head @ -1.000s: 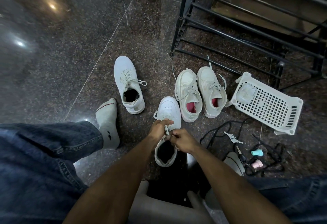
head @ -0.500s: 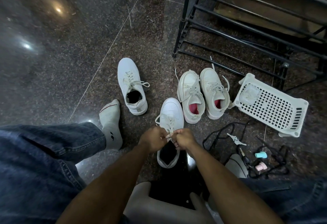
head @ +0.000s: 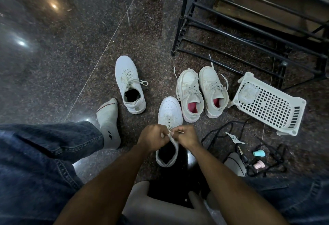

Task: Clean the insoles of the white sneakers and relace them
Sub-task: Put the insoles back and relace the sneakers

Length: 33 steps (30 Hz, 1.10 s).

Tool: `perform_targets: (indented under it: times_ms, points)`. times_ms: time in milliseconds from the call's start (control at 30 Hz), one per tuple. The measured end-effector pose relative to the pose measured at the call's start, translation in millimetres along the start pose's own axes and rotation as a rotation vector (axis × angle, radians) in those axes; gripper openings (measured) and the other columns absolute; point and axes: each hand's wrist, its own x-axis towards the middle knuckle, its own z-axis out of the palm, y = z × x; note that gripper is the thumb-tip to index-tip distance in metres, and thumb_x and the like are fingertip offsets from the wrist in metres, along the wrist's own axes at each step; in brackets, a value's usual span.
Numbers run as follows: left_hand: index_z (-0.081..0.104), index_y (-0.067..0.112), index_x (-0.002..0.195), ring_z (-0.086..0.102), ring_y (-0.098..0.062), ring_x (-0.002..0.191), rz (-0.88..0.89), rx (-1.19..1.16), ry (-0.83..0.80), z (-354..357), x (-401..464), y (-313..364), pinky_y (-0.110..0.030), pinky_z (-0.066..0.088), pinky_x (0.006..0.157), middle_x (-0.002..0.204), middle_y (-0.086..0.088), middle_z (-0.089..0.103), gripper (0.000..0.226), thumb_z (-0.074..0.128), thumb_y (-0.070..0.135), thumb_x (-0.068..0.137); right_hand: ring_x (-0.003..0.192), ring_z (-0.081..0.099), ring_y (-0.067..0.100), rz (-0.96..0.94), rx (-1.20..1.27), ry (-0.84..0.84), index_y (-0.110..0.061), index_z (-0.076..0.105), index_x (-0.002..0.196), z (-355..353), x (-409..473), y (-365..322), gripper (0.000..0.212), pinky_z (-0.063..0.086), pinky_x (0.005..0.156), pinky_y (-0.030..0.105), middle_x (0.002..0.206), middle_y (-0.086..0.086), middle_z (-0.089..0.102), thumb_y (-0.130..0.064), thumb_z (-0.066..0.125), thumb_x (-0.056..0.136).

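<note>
A white low-top sneaker [head: 170, 112] stands on the dark granite floor [head: 71, 46] at about 6 o'clock from the middle of the view, toe pointing to 12 o'clock. Its toe cap is smooth with a patch of small perforations, its lining is dark, and its pale lace [head: 168, 119] is threaded up the eyelets. Both hands meet over the tongue: the left hand [head: 153, 138] and the right hand [head: 187, 137] each pinch a lace end with curled fingers, knuckles nearly touching. Its mate [head: 130, 84], already laced with a bow, sits at 10 o'clock from it. A pair of cream sneakers with pink insoles [head: 202, 91] stands just beside it at 1 o'clock, and a white plastic basket [head: 272, 103] lies tipped at 3 o'clock.

Compared with half a second earlier, the hands have drawn closer together and slightly higher over the tongue, and the lace loop that hung at the shoe's left side is no longer visible.
</note>
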Motion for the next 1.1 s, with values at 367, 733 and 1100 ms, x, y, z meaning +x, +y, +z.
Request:
perform_targets:
  times_ms: [367,733,1100]
  points:
    - [0.072,0.021,0.089,0.060,-0.015,0.095,0.019,0.056,0.026,1,4,2,-0.026,0.037,0.068,0.100,0.007,0.065,0.014,0.065,0.032,0.082,0.076,0.061,0.018,-0.249,-0.451,-0.008,-0.036,0.067,0.091,3,-7,-1,0.019,0.048,0.066,0.032,0.076,-0.006,0.065,-0.021,0.062,0.080]
    - [0.071,0.025,0.100,0.063,-0.021,0.092,-0.006,0.105,0.037,2,3,3,-0.026,0.034,0.066,0.097,0.002,0.072,0.018,0.061,0.026,0.085,0.062,0.051,0.002,0.005,-0.084,-0.180,-0.016,0.069,0.073,-2,-4,-9,0.020,0.045,0.063,0.023,0.063,-0.015,0.059,0.000,0.065,0.086]
    - [0.074,0.026,0.097,0.061,-0.015,0.096,-0.037,-0.016,-0.052,4,5,-6,-0.032,0.050,0.077,0.101,0.007,0.067,0.016,0.064,0.019,0.086,0.062,0.047,0.007,0.271,0.175,-0.221,-0.015,0.062,0.083,-3,-6,-6,0.023,0.044,0.060,0.023,0.072,-0.001,0.054,0.003,0.051,0.090]
